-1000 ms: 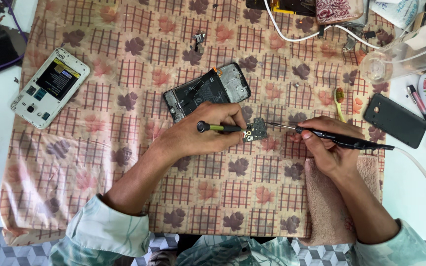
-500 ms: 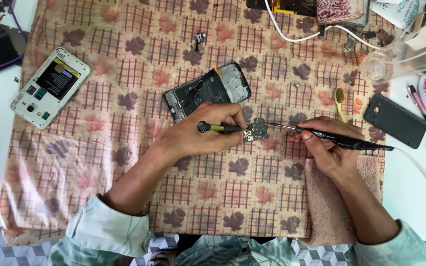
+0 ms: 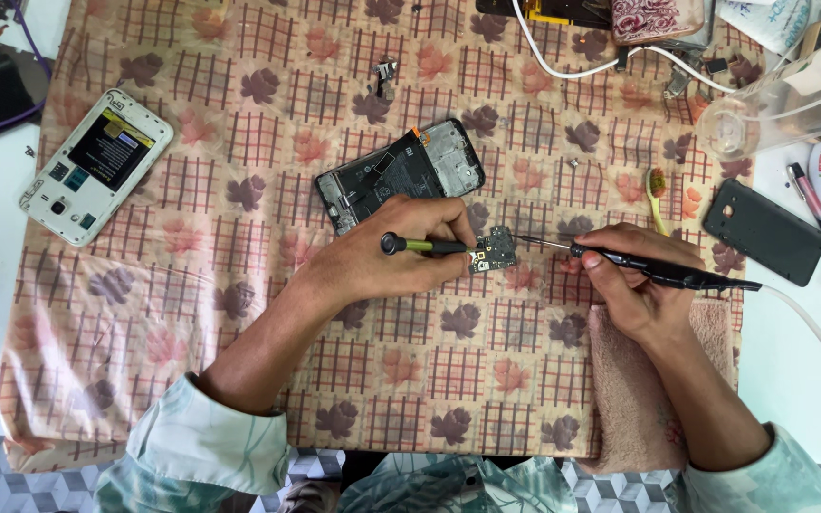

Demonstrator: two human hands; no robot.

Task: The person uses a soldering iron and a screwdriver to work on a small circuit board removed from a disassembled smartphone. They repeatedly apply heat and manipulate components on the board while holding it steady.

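Note:
My left hand (image 3: 387,261) grips a thin tool with a green shaft and black end (image 3: 420,245), its tip pressing on a small dark circuit board (image 3: 494,252) lying on the patterned cloth (image 3: 239,313). My right hand (image 3: 634,280) holds a black soldering iron (image 3: 662,271) like a pen, its metal tip touching the right edge of the board. A white cable (image 3: 810,323) runs from the iron to the right. Just beyond my left hand lies an opened black phone frame (image 3: 401,173).
A white phone with its back off (image 3: 97,166) lies at the far left. A black phone cover (image 3: 762,231), a pen (image 3: 812,202), a clear plastic container (image 3: 791,100) and white cables (image 3: 572,62) sit at the right and top. A pink towel (image 3: 629,399) lies under my right forearm.

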